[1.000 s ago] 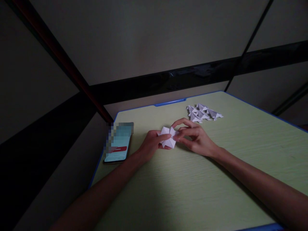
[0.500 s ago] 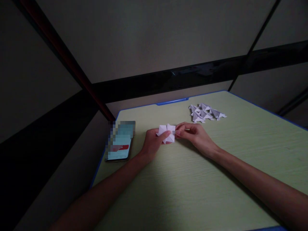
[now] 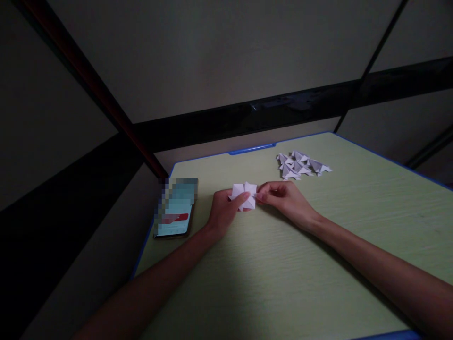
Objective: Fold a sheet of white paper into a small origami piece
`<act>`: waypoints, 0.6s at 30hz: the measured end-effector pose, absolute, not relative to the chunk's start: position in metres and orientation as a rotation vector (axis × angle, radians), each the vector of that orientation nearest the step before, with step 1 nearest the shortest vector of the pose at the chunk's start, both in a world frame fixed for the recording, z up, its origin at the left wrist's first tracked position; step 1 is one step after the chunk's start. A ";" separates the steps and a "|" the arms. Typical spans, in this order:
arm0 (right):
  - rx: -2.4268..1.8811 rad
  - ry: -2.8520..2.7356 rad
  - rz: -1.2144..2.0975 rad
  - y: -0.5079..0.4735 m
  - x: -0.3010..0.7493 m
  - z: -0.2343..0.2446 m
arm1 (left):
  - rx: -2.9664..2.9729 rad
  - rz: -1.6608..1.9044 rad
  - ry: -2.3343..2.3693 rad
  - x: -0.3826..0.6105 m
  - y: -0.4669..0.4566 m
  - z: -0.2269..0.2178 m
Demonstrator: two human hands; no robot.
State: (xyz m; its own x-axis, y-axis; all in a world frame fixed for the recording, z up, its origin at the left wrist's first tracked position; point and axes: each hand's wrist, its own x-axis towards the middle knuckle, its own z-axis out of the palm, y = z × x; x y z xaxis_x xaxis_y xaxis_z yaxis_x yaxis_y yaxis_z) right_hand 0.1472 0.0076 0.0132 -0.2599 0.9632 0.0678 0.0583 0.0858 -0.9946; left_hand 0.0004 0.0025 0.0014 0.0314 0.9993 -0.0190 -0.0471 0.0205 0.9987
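A small square of folded white paper (image 3: 251, 203) with pointed flaps is held just above the table, near its middle. My left hand (image 3: 224, 210) grips it from the left, thumb across the top face and fingers underneath. At its right edge, my right hand (image 3: 281, 194) pinches a flap between thumb and curled fingers. The fingertips below the paper are mostly hidden. Beyond my right hand lies a cluster of several folded white paper pieces (image 3: 300, 165) with pointed ends.
A phone (image 3: 173, 227) with a lit, partly blurred screen lies at the table's left edge. The pale green table (image 3: 283, 278) has a blue rim and a blue handle (image 3: 252, 149) at the far side. Behind it stands a panelled wall (image 3: 226, 56) with a black band.
Both hands keep their hold on the folded paper. The right fingertips have shifted very slightly at the flap, and the whole view has moved a little.
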 end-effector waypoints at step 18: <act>-0.932 -1.380 1.278 0.007 0.146 0.007 | 1.307 1.167 1.124 0.000 0.000 0.003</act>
State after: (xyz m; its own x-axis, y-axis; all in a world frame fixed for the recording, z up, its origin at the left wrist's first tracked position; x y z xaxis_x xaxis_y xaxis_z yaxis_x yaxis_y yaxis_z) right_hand 0.1457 0.0071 0.0074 -0.2082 0.9647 0.1612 -0.0868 0.1459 -0.9855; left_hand -0.0002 0.0000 0.0033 0.0978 0.9938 0.0525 0.0158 -0.0543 0.9984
